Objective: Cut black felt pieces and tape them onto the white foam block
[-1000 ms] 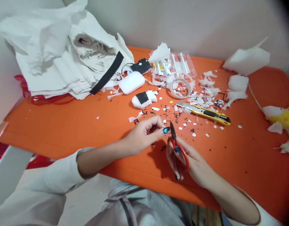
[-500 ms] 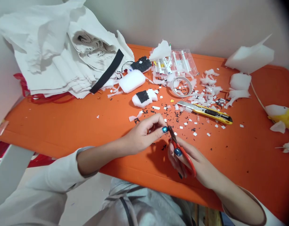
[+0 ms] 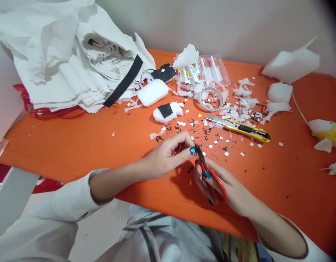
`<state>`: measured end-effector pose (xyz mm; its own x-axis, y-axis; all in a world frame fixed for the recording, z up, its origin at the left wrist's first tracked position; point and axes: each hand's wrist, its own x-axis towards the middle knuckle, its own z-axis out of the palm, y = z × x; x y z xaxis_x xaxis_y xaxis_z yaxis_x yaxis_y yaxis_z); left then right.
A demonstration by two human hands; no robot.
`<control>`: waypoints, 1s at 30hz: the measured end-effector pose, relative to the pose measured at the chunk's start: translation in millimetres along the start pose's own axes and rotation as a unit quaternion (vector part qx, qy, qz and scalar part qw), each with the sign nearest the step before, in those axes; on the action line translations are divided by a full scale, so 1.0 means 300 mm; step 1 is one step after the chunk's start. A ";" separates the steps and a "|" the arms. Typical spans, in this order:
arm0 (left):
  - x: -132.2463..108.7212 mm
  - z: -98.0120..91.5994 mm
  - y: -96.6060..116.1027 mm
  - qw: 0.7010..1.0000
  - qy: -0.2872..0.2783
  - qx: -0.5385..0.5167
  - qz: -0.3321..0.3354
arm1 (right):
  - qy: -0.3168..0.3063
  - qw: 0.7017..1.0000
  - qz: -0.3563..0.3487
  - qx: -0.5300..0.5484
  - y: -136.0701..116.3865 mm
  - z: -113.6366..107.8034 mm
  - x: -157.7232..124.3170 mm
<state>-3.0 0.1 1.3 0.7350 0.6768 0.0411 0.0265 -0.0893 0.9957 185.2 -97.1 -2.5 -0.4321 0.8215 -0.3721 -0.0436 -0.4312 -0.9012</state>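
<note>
An orange table (image 3: 75,145) spans the frame. At upper left lies a stack of white cloth (image 3: 80,87), a red strap (image 3: 26,100) poking out beside it. Toward the upper centre are a black piece (image 3: 166,74), a white block (image 3: 153,92) and a clear case (image 3: 226,80). Nearer mid-frame sit a white cutout (image 3: 175,108), a tape roll (image 3: 202,101) and a yellow cutter (image 3: 255,135), with black and white scraps (image 3: 226,154) strewn around. A foam pad (image 3: 280,92) lies at upper right.
</note>
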 end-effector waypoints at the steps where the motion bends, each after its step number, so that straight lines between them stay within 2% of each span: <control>1: 0.000 -0.001 -0.001 1.000 0.000 0.000 0.002 | 0.001 1.000 0.000 -0.004 0.000 -0.001 -0.001; 13: 0.002 -0.004 -0.003 1.000 -0.011 0.000 0.017 | -0.009 1.000 0.004 0.008 -0.004 -0.002 -0.003; 20: 0.001 -0.003 -0.002 1.000 -0.004 0.005 0.009 | 0.016 1.000 0.011 -0.022 -0.004 -0.005 0.002; 25: 0.000 -0.003 0.002 1.000 -0.012 -0.012 -0.007 | 0.047 0.998 0.017 0.025 0.002 -0.002 0.008; 30: -0.002 -0.004 -0.004 1.000 -0.006 -0.008 -0.007 | 0.024 0.999 0.015 0.021 -0.008 -0.004 0.001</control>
<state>-4.2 0.6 0.2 0.7424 0.6694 0.0260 0.0265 -0.0681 0.9973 186.4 -95.5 -0.6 -0.3901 0.8243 -0.4102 -0.0688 -0.4704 -0.8798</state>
